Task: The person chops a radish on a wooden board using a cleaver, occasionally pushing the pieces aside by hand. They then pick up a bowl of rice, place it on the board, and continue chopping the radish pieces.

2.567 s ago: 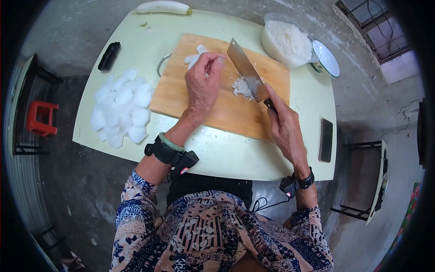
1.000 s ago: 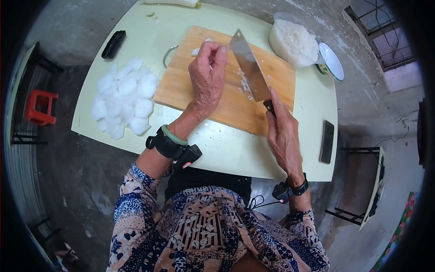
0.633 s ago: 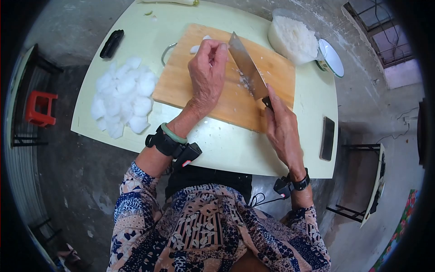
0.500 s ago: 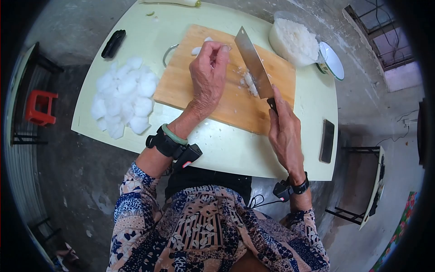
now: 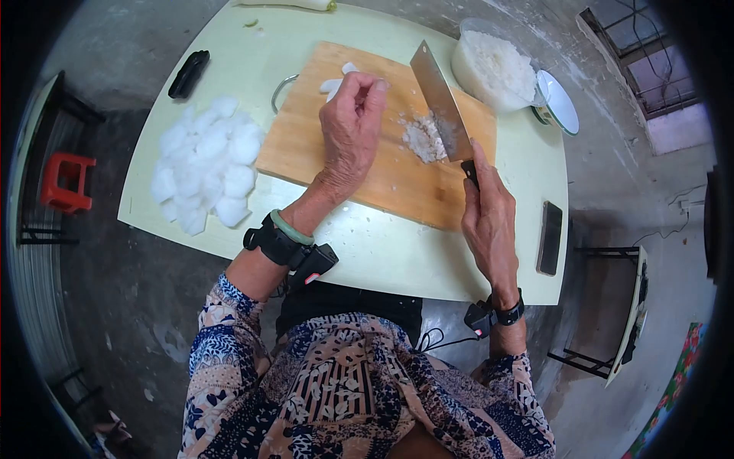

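My right hand (image 5: 489, 218) grips a cleaver (image 5: 441, 103) by its dark handle, the broad blade standing over the wooden cutting board (image 5: 306, 145). Against the blade's left side lies a small heap of finely chopped white radish (image 5: 424, 139). My left hand (image 5: 352, 126) hovers over the board with fingers curled and thumb pressed to them; what they hold, if anything, is hidden. Just beyond it are a few white radish slices (image 5: 330, 86), partly covered by the hand. To the board's left, a pile of thin round radish slices (image 5: 206, 164) rests on the table.
A clear bowl of white shreds (image 5: 497, 73) and a white enamel dish (image 5: 557, 102) stand at the far right. A phone (image 5: 550, 238) lies near the right edge. A black object (image 5: 189, 74) and a whole white radish (image 5: 287, 3) lie at the far side. A red stool (image 5: 67, 182) stands left.
The cleaver and right hand have shifted slightly right. The chopped radish beside the blade now spreads wider and flatter. My left hand stays nearly in place, still curled.
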`<state>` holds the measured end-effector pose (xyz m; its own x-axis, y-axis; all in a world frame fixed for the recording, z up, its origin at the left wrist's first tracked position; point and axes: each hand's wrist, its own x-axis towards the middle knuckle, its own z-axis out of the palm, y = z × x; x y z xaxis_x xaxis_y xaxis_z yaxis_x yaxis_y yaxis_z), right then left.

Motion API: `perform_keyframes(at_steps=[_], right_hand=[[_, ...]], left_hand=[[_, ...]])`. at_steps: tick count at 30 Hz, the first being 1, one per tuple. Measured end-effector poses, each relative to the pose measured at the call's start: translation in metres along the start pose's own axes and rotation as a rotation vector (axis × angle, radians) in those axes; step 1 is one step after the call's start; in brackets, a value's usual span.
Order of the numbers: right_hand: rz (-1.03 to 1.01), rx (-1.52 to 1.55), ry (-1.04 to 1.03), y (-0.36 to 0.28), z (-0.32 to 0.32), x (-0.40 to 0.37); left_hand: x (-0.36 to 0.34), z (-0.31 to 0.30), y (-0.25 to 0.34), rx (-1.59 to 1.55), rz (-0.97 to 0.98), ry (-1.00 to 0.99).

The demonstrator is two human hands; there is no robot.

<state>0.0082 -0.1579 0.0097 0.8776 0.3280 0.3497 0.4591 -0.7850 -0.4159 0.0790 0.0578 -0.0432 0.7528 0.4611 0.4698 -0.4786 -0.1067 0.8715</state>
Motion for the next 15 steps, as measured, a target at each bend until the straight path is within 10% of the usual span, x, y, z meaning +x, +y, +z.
perform_keyframes(at_steps=[15], right_hand=[[0.032,0.043,0.025,0.015,-0.003,0.002]], left_hand=[[-0.003,-0.002,0.001,0.078,-0.069,-0.082]])
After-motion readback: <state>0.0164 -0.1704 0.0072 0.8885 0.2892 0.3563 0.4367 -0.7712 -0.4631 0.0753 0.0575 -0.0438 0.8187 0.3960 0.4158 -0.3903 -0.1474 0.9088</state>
